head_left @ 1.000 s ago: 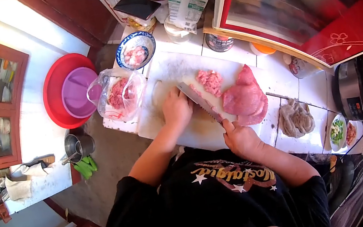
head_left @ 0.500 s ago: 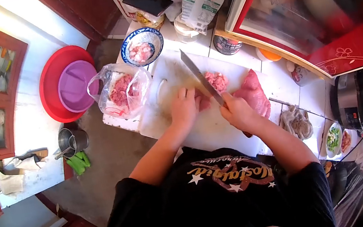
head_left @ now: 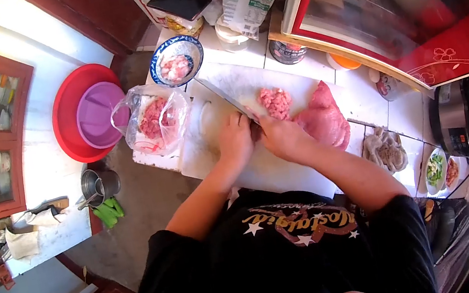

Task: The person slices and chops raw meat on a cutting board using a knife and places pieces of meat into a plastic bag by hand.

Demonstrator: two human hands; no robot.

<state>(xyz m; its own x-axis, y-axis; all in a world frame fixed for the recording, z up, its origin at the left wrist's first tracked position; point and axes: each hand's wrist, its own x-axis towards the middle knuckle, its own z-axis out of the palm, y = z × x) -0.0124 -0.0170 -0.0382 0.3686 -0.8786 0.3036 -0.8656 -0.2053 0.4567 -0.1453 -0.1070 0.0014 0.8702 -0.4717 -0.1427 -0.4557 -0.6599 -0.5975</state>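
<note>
Here's the long, straight-edged steel knife (head_left: 228,97), over the white rectangular cutting board (head_left: 202,147), its blade slanting away toward the bowl side; my right hand (head_left: 280,136) is wrapped firmly round its handle end, and my left hand (head_left: 235,138) lies low on the board, fingers bunched right beside the blade; whether they pinch anything I can't tell, because whatever is under them is mostly hidden.

This is the tight spot: steel and fingertips are very close, so a wet board, a slick grip or one straightened finger could bring a nick; just beyond my right hand sits the small heap of diced pink meat (head_left: 275,102), and a wide sweep of the blade could scatter it; next to that, the large smooth slab of raw pink meat (head_left: 324,117) lies near my right wrist, where a careless forearm could shove it.

Farther out, the blue-and-white patterned bowl (head_left: 159,75) stands near the knife's tip, easily knocked if I reach too far; the clear plastic bag (head_left: 174,104) of chopped meat (head_left: 154,120) slumps by the counter's edge, and a bumped elbow might tip it; the crumpled grey rag (head_left: 384,150) lies well apart.
</note>
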